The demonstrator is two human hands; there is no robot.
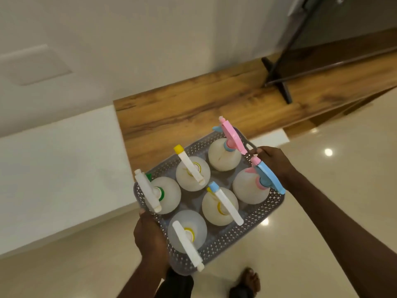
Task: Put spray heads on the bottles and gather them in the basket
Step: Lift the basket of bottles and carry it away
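Observation:
A grey perforated basket (247,229) is held in the air above the floor, in front of a wooden shelf. Several frosted round bottles stand in it, each with a spray head on top. One head is pink (232,134), one blue (270,179), the others white, such as the nearest one (189,244). My left hand (148,233) grips the basket's near-left rim. My right hand (272,160) grips the handle on the far-right side.
A low wooden shelf (193,108) runs along the white wall, with a black stand foot (277,78) on it at the right. A white ledge (60,168) lies to the left. Glossy tiled floor (322,211) below; my foot (249,278) shows at the bottom.

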